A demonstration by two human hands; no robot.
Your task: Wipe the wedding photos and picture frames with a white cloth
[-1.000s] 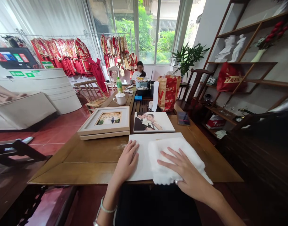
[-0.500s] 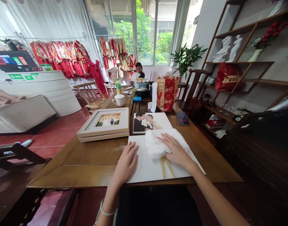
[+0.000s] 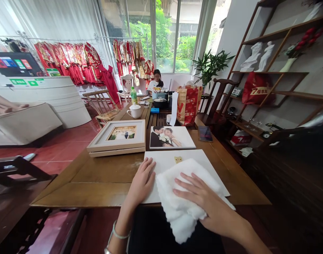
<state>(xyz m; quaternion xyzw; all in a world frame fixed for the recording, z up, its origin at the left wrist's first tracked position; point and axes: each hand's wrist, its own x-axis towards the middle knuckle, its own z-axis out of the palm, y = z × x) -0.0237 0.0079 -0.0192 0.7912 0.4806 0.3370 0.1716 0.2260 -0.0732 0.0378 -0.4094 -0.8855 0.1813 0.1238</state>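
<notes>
A white panel (image 3: 203, 157) lies flat on the wooden table, at its front edge. My left hand (image 3: 143, 178) rests on the panel's left side, palm down and fingers extended. Flat on a fluffy white towel (image 3: 189, 171) is my right hand (image 3: 200, 197), its fingers spread and pressing down; its thumb is hidden. The towel covers much of the panel's right half, and a corner droops past the front edge. A small yellowish piece (image 3: 178, 159) shows on the panel just beyond the towel.
Behind the panel lies a couple's photo print (image 3: 187, 135); two stacked picture frames (image 3: 115, 151) sit to its left. Farther back are a white lidded cup (image 3: 135, 111), a paper bag (image 3: 189, 106) and a seated person (image 3: 153, 85). A dark flat object (image 3: 205, 134) lies right of the print.
My right hand has drawn the towel toward me, over the front edge. The towel has uncovered the yellowish piece's top and now hides its two legs. My left hand stays put.
</notes>
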